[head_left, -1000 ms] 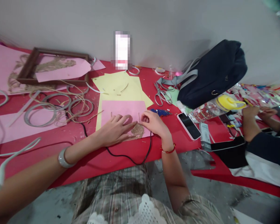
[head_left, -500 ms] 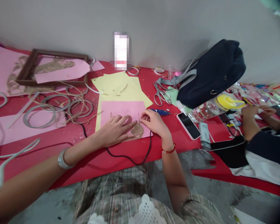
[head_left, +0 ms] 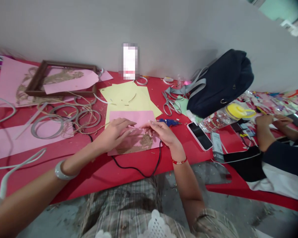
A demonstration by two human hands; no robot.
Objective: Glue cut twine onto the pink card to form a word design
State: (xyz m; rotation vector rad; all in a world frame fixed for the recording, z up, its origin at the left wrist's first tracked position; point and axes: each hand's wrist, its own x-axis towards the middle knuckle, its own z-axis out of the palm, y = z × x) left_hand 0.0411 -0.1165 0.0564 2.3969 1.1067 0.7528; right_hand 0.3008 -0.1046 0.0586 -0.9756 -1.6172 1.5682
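Note:
My left hand is over the left part of a pink paper sheet, fingers stretched and apart, holding nothing I can see. Across from it, my right hand hovers at the sheet's right side with fingers loosely bent and apart; nothing shows between them. Below those fingertips, a brown patch of coiled twine lies on the pink sheet, and more brown work beside it is partly shaded by my left hand. Yellow paper lies under the pink sheet.
Left are rolls of tape, loose twine and a brown wooden frame. To the right lie scissors, a blue glue gun, a phone, a bottle and a dark bag. Another person's arm is far right.
My left hand has lifted back from the twine patch toward the left. My right hand's pinch has loosened and its fingers have spread. The view has tilted slightly.

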